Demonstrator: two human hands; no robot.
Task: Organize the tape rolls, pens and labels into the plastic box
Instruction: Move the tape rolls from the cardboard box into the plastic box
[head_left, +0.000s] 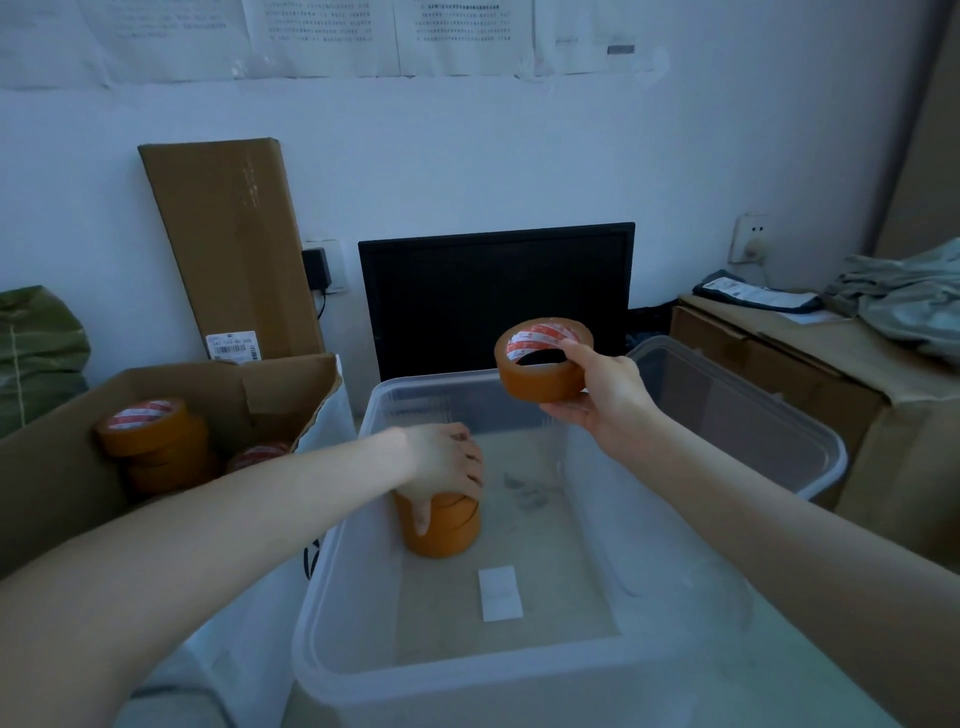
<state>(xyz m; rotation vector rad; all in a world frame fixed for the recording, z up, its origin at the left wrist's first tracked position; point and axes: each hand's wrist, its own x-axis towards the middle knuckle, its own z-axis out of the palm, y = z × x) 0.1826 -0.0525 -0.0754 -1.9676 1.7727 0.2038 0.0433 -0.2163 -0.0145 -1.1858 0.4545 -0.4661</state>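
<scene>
Plastic box (332, 670) fills lower centre of frame, w/ a short stack of tape rolls (447, 530) at its left-centre floor, a white label (500, 593) lower down and some small unclear bits near the middle. Left hand (441, 465) grips the stack from above, right hand (602, 395) clamps another roll (543, 361) above the box's far rim. Prob. best: steady the stack, lower the held roll flat beside or on it; cardboard box (62, 467), left of frame, holds more rolls (150, 436); no pens visible.

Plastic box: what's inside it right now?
Inside the plastic box: a stack of orange tape rolls gripped by the left hand, and a white label. The hand hides the stack's top.
</scene>
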